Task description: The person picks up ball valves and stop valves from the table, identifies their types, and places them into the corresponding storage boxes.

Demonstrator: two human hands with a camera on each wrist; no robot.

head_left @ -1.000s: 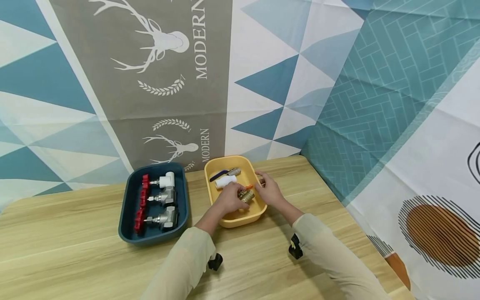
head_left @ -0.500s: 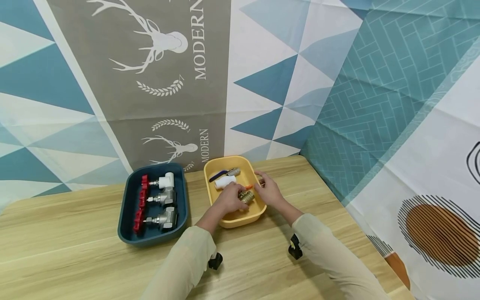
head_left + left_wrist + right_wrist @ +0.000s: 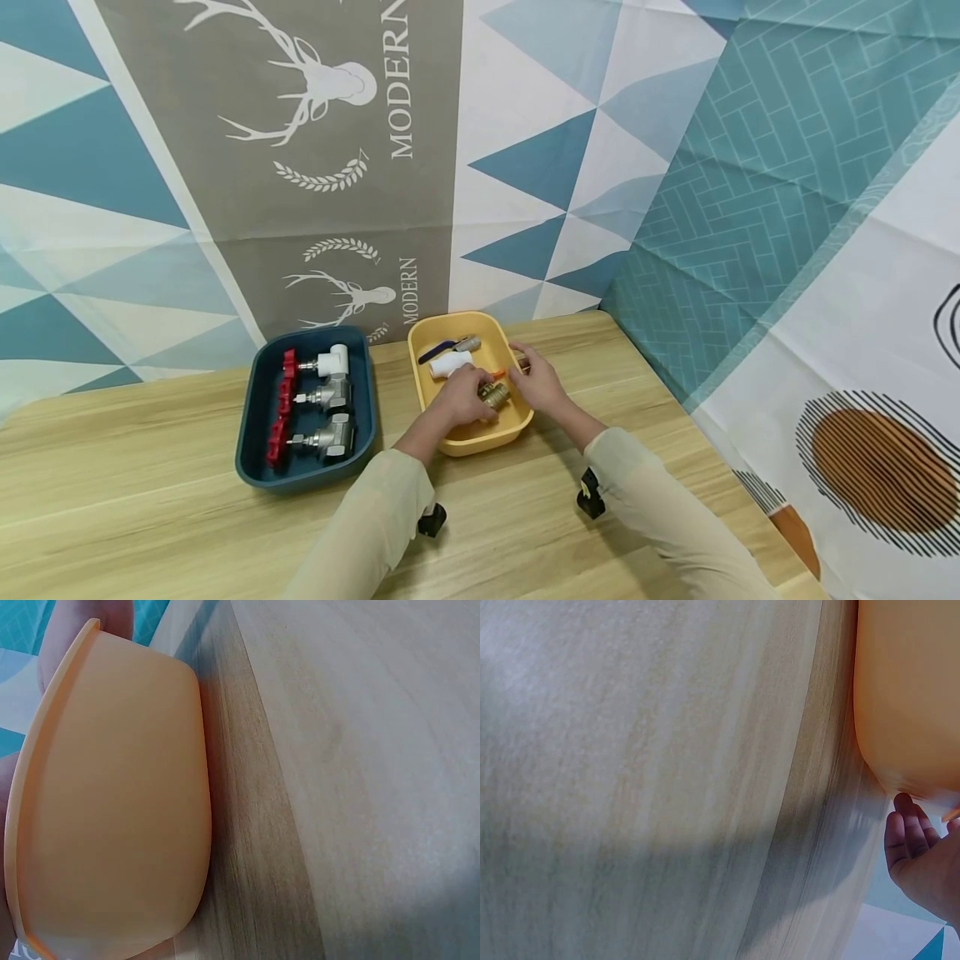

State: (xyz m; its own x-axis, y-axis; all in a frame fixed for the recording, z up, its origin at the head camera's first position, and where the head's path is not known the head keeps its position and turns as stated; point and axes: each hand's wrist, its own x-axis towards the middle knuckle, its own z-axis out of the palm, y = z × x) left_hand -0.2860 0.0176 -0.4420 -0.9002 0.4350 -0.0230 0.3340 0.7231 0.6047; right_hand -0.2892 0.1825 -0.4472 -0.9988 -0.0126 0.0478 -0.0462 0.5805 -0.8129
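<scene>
A person's left hand (image 3: pixel 459 402) reaches into a yellow tray (image 3: pixel 480 440) and curls its fingers around a brass valve (image 3: pixel 495 393) lying inside, near the tray's front. The right hand (image 3: pixel 537 382) rests at the tray's right rim, just beside the valve; whether it grips anything cannot be told. Just beyond the hands, a white fitting (image 3: pixel 451 363) and a blue-handled valve (image 3: pixel 447 347) lie in the same tray. To the left of the left hand, a dark blue tray (image 3: pixel 251 433) holds three red-handled valves (image 3: pixel 311 403).

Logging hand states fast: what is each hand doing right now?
Left hand: holds the brass valve in the yellow tray.
Right hand: at the tray's right rim, grip cannot be told.
</scene>
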